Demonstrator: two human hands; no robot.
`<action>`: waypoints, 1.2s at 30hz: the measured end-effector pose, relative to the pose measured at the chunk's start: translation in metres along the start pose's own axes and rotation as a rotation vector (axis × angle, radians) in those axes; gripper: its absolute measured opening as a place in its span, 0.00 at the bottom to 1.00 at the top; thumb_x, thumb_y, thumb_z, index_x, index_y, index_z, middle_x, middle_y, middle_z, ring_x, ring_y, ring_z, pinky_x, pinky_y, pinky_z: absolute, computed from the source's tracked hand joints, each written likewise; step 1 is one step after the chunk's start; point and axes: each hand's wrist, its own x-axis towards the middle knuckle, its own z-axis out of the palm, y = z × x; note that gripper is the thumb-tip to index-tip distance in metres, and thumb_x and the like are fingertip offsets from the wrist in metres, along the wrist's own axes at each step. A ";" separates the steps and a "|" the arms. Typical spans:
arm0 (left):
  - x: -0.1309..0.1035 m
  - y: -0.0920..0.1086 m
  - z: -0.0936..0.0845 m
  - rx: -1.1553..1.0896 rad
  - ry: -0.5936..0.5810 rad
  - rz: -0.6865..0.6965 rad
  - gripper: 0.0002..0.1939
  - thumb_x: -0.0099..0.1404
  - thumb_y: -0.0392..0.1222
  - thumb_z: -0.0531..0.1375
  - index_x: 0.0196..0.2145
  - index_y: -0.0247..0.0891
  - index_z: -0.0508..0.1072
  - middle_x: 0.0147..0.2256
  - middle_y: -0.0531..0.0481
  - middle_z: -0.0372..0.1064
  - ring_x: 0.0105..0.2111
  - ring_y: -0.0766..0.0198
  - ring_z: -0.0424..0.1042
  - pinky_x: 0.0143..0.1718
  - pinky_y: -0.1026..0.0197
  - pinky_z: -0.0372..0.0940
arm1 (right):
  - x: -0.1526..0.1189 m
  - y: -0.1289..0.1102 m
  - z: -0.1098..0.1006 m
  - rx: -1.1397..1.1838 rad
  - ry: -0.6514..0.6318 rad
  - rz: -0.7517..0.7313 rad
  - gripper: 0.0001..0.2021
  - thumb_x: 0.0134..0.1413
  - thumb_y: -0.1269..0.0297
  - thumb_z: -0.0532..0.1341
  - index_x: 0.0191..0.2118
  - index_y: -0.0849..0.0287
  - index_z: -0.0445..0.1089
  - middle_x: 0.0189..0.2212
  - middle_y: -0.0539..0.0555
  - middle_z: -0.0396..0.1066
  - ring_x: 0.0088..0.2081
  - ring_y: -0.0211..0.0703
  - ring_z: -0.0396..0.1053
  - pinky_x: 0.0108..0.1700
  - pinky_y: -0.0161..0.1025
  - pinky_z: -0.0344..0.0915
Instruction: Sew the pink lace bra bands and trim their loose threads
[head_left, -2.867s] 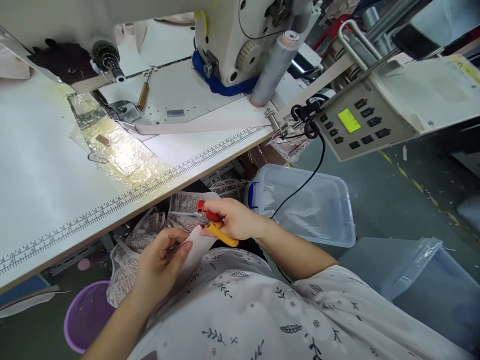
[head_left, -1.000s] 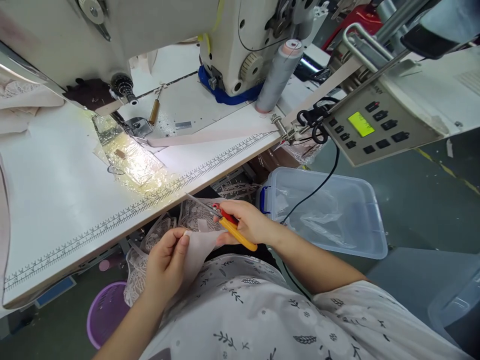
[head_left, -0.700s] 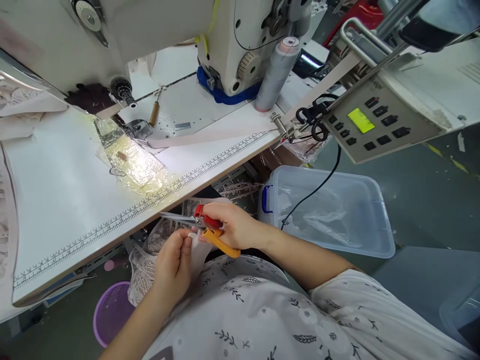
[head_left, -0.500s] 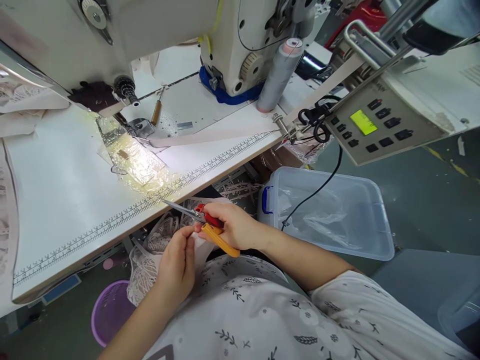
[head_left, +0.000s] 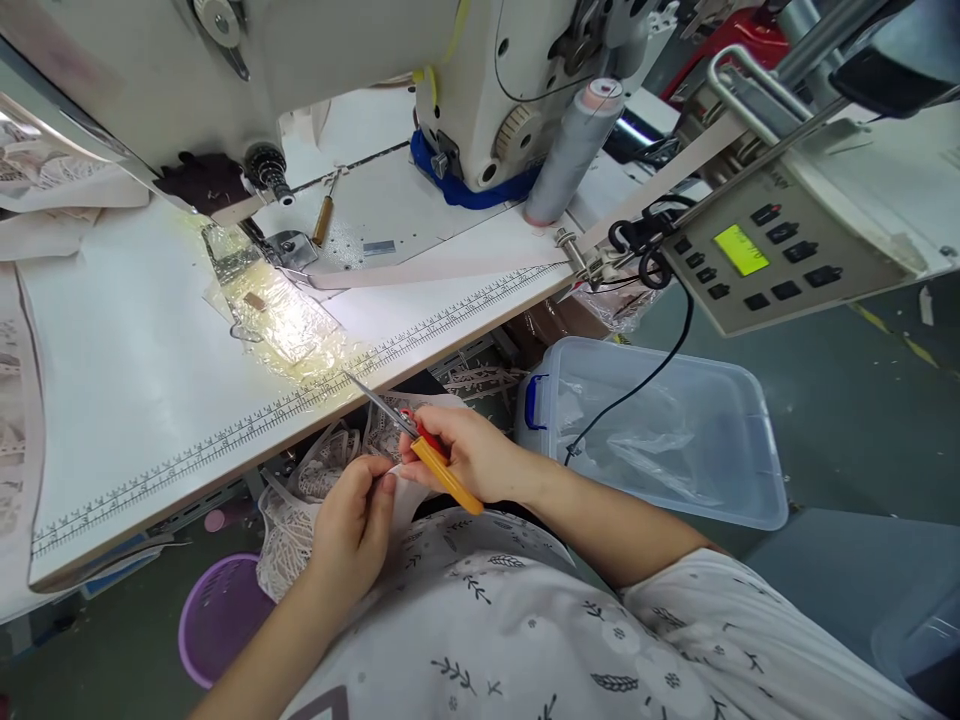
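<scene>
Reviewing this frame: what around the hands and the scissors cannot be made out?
- Head view: the scissors handles, covered by the right hand.
- The fabric strip, mostly behind the left hand; where the blades meet it cannot be told.
- The lace under the table edge, partly hidden.
- The green display, text too small.
- The purple basket, partly hidden by the forearm.

- Two hands: left hand [head_left: 352, 530], right hand [head_left: 469, 455], both near the lower middle.
- One pair of scissors [head_left: 420, 445] (one red handle, one yellow).
- One sewing machine [head_left: 375, 60], top of the frame.
- One thread cone [head_left: 574, 150].
- One clear plastic bin [head_left: 675, 440], right of centre.
- One purple basket [head_left: 217, 620], lower left.
- One control panel [head_left: 780, 260], upper right.
</scene>
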 end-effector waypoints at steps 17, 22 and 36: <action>-0.005 -0.008 0.002 -0.185 0.038 -0.340 0.10 0.60 0.48 0.58 0.31 0.39 0.68 0.22 0.55 0.67 0.17 0.70 0.61 0.16 0.68 0.54 | 0.001 -0.004 0.001 -0.086 0.087 -0.091 0.07 0.47 0.63 0.60 0.26 0.59 0.62 0.24 0.47 0.65 0.25 0.32 0.60 0.27 0.30 0.59; -0.008 -0.011 0.005 -0.094 0.192 -0.198 0.06 0.59 0.44 0.61 0.33 0.40 0.68 0.26 0.55 0.69 0.23 0.69 0.67 0.22 0.67 0.61 | 0.002 0.001 0.004 -0.085 0.129 -0.100 0.13 0.47 0.62 0.60 0.22 0.58 0.55 0.22 0.46 0.62 0.26 0.34 0.60 0.28 0.31 0.59; 0.005 -0.002 0.004 -0.484 0.132 -0.229 0.05 0.59 0.39 0.62 0.28 0.39 0.68 0.30 0.52 0.70 0.31 0.66 0.70 0.32 0.65 0.67 | 0.000 0.004 0.005 -0.001 0.109 -0.046 0.15 0.44 0.62 0.63 0.22 0.57 0.53 0.23 0.47 0.63 0.27 0.35 0.64 0.26 0.30 0.59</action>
